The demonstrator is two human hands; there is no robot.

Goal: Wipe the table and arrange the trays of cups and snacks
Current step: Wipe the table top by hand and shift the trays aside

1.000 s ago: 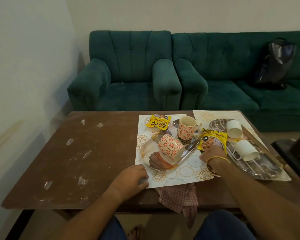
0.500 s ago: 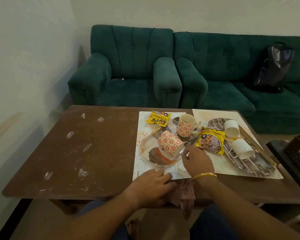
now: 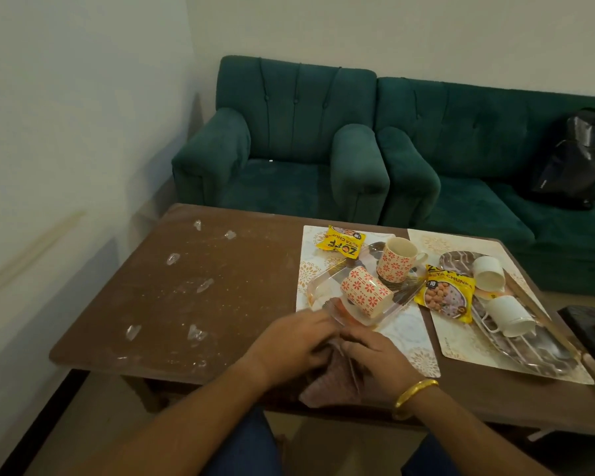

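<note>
Although both hands have gathered at the near edge of the table (image 3: 172, 304), the wiping itself looks not yet begun: the bare brown top on the left half carries pale crumbs and several small clear scraps (image 3: 205, 286) scattered across it. The left hand (image 3: 294, 341) and right hand (image 3: 371, 359) sit close together with fingers curled onto the checked cloth (image 3: 334, 383), which hangs bunched over the table's front edge; both appear to be gripping it, though blur hides exactly how. On the right half, nothing seems arranged. A clear tray (image 3: 327, 286) rests on a patterned placemat (image 3: 409, 334) with one red-flowered cup (image 3: 364, 292) tipped on its side and another (image 3: 395, 259) upright. A yellow snack packet (image 3: 340, 246) lies at the mat's far corner, and a second packet (image 3: 445, 297) lies against the metal tray (image 3: 543, 352), where two white cups (image 3: 505, 314) lie toppled. My judgement: picking up the cloth is the step in hand, and wiping, righting cups and tidying both trays all remain
</note>
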